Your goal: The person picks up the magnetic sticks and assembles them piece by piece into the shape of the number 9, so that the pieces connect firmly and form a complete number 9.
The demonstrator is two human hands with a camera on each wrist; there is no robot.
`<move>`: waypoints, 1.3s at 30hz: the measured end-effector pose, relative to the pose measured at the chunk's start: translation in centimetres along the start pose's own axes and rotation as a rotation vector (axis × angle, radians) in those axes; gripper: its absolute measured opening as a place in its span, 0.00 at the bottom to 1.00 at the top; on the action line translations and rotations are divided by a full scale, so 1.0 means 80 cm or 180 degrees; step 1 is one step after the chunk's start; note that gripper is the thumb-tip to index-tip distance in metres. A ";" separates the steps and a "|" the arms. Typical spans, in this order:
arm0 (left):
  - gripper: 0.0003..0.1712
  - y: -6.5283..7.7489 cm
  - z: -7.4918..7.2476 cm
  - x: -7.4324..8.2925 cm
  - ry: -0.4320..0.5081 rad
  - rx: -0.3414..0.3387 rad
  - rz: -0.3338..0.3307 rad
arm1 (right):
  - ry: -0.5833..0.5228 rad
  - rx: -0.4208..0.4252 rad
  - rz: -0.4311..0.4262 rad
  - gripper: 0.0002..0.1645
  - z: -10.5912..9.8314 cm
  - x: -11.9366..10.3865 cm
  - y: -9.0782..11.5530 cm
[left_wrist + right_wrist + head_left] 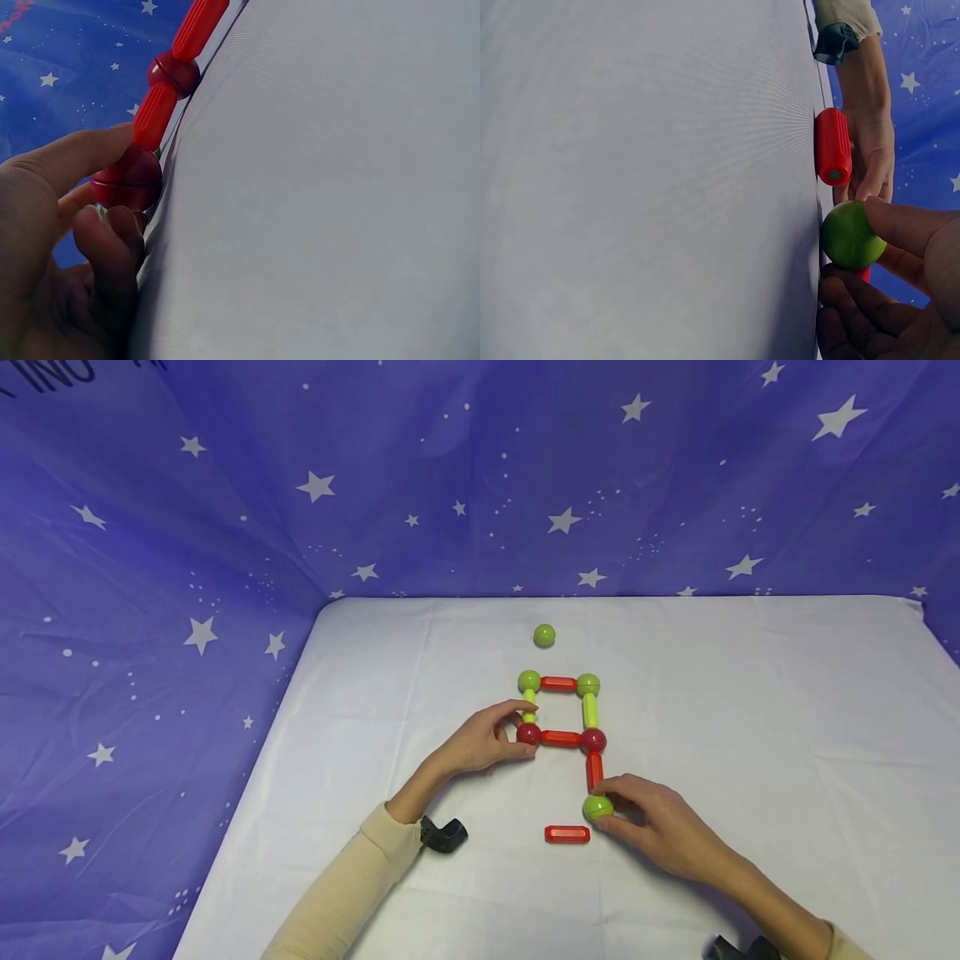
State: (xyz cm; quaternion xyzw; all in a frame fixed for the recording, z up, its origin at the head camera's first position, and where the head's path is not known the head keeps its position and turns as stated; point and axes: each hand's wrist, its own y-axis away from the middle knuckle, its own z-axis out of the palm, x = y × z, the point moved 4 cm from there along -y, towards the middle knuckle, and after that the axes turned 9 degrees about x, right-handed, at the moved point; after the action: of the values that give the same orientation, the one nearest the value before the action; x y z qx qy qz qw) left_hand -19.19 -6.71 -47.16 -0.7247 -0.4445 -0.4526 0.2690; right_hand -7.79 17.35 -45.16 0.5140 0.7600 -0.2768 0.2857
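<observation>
In the head view, a frame of balls and rods lies on the white cloth. Two green balls, a red rod (pixel 558 682) and two yellow-green rods join two dark red balls, bridged by another red rod (pixel 560 738). My left hand (pixel 480 742) holds the left dark red ball (pixel 127 180) between thumb and fingers. From the right dark red ball (pixel 593 741), a red rod (pixel 595 771) extends toward me, with a green ball (pixel 597 808) at its near end. Thumb and fingers of my right hand (pixel 663 827) pinch that green ball.
A loose red rod (pixel 567 834) lies left of the pinched green ball. Beyond the frame sits a single green ball (pixel 544 635). The white table (pixel 750 693) meets a blue, star-patterned cloth (pixel 480 485) at the back and left. Black straps (pixel 444 835) show at both wrists.
</observation>
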 end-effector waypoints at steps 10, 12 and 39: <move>0.32 0.001 -0.005 -0.001 0.0251 0.0121 -0.0111 | -0.0020 0.0043 -0.0038 0.18 0.000 0.001 0.001; 0.32 0.001 -0.006 -0.002 0.0308 0.0146 -0.0090 | -0.0024 0.0036 -0.0030 0.18 0.000 0.001 0.000; 0.21 0.099 0.060 0.035 0.0435 -0.0543 -0.0310 | 0.0012 0.0015 -0.0070 0.19 0.001 0.001 -0.002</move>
State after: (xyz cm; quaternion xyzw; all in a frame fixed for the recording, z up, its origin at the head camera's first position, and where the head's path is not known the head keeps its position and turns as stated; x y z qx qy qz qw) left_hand -9.60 -5.45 -46.68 -0.6900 -0.4197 -0.5496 0.2137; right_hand -7.96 17.29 -45.22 0.5068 0.7654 -0.2807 0.2801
